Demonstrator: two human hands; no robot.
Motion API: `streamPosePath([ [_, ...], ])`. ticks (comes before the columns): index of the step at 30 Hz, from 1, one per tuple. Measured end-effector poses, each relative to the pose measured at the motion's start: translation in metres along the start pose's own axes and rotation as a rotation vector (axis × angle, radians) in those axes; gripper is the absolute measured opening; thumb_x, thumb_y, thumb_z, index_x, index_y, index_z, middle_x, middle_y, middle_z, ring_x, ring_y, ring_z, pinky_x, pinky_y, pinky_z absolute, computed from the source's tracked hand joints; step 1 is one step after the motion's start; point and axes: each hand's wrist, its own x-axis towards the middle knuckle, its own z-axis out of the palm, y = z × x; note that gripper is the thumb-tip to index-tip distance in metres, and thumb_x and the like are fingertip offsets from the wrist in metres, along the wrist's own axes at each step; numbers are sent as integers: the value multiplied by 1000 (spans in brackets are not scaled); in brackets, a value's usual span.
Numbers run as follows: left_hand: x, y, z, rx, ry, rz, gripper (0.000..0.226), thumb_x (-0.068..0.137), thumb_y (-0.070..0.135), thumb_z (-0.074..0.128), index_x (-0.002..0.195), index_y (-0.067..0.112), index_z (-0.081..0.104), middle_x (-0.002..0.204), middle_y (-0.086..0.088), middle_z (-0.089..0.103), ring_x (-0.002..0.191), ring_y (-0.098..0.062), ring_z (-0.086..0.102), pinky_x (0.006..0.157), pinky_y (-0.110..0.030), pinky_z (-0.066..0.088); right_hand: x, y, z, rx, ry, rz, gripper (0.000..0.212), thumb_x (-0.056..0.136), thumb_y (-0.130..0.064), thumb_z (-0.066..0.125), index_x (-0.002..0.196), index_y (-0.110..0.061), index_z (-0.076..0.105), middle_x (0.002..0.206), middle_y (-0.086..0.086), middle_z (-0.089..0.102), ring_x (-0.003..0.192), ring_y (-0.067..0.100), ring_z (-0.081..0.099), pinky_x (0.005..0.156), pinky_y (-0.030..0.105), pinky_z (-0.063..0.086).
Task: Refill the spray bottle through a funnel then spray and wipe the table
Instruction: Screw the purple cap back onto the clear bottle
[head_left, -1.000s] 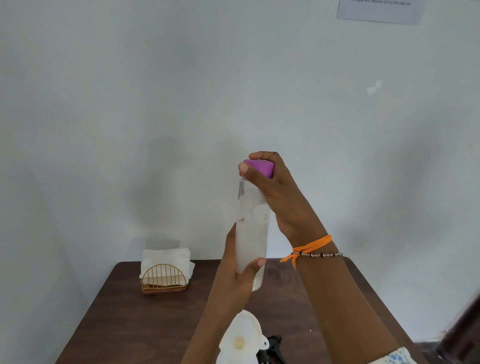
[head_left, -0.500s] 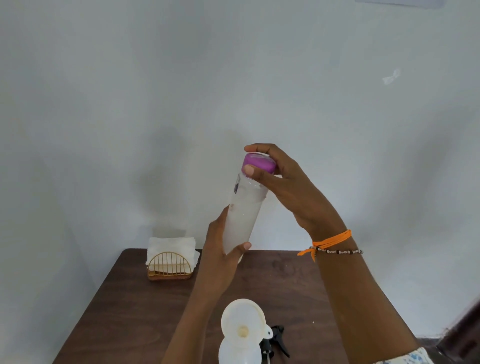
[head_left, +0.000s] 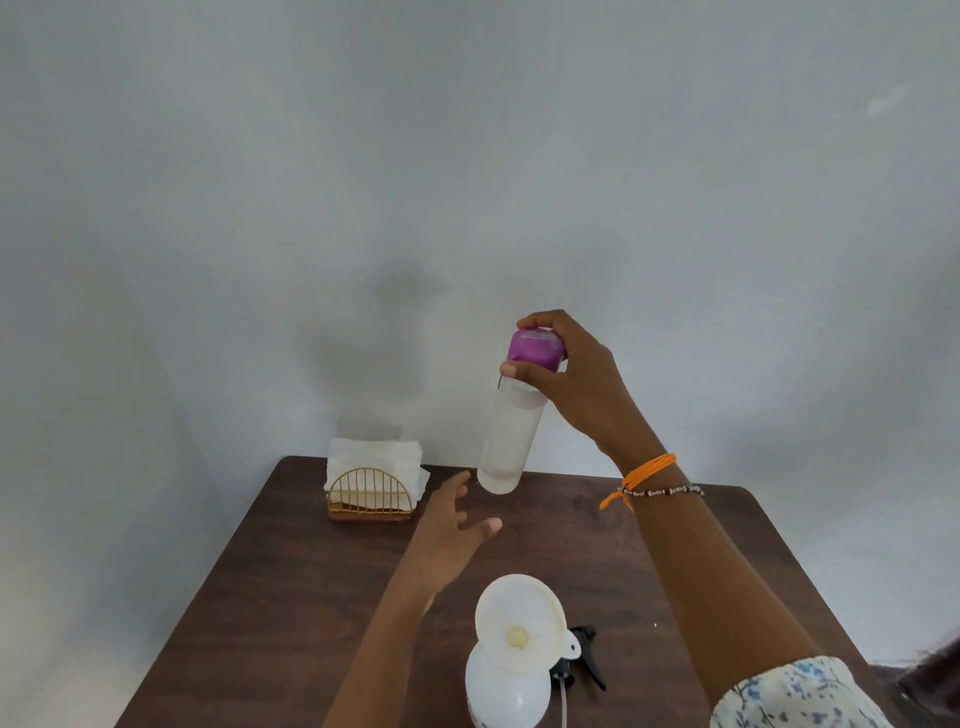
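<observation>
Right hand (head_left: 576, 384) fingers curled round purple cap (head_left: 535, 351) of frosted refill bottle (head_left: 511, 431), bottle hanging tilted above the table (head_left: 270, 582). Left hand (head_left: 447, 535) just below-left of it, fingers spread, holding nothing, not touching bottle. White funnel (head_left: 519, 623) sits in spray bottle (head_left: 506, 691) neck, nearer than both hands. Black trigger head (head_left: 584, 654) lies beside it. Napkin holder (head_left: 371, 491) beyond left fingers.

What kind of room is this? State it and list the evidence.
Probably a plain indoor room set up for a cleaning demonstration, not clearly a kitchen. A small brown wooden table stands in a corner against bare white walls, with paper napkins in a gold wire holder and a funnel set in a spray bottle.
</observation>
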Motion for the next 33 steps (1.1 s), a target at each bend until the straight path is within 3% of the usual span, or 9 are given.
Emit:
streamPosePath([
  [8, 9, -35, -2, 27, -112, -113, 56, 85, 24, 63, 134, 32, 38, 132, 9, 46, 114, -8, 50, 85, -23, 41, 18, 73, 52, -103, -139, 105, 50, 67, -18, 79, 108, -19, 51, 110, 0, 57, 104, 30, 50, 88, 44, 48],
  [11, 19, -43, -6, 16, -84, -150, 55, 86, 22, 63, 134, 29, 39, 129, 8, 47, 114, -11, 52, 88, -25, 44, 24, 103, 75, -158, -169, 124, 49, 70, -18, 77, 111, -17, 50, 113, 3, 56, 104, 27, 49, 91, 42, 45],
  [16, 33, -56, -8, -67, -15, -198, 48, 87, 15, 60, 131, 26, 44, 118, 6, 54, 101, -3, 56, 79, -18, 44, 28, 141, 109, -226, -200, 156, 46, 77, -13, 69, 117, -13, 47, 119, 11, 50, 106, 30, 45, 86, 28, 35],
  [19, 40, -63, -4, -93, 12, -236, 46, 87, 13, 60, 129, 24, 45, 114, 4, 56, 102, -5, 56, 83, -20, 45, 30, 157, 121, -246, -214, 162, 47, 78, -11, 67, 120, -12, 46, 122, 12, 47, 108, 30, 44, 86, 28, 35],
  [25, 44, -68, 3, -117, 28, -263, 41, 88, 14, 59, 125, 28, 47, 112, 9, 57, 96, 3, 55, 67, -11, 40, 35, 172, 137, -255, -219, 157, 45, 79, -9, 66, 119, -14, 43, 121, 11, 46, 107, 28, 43, 79, 26, 35],
  [33, 47, -63, 8, -100, 9, -266, 35, 90, 14, 56, 121, 29, 51, 113, 11, 57, 95, 3, 53, 69, -10, 40, 40, 177, 142, -409, -184, 38, 43, 84, -13, 63, 123, -10, 44, 131, 13, 38, 116, 28, 38, 79, 24, 38],
])
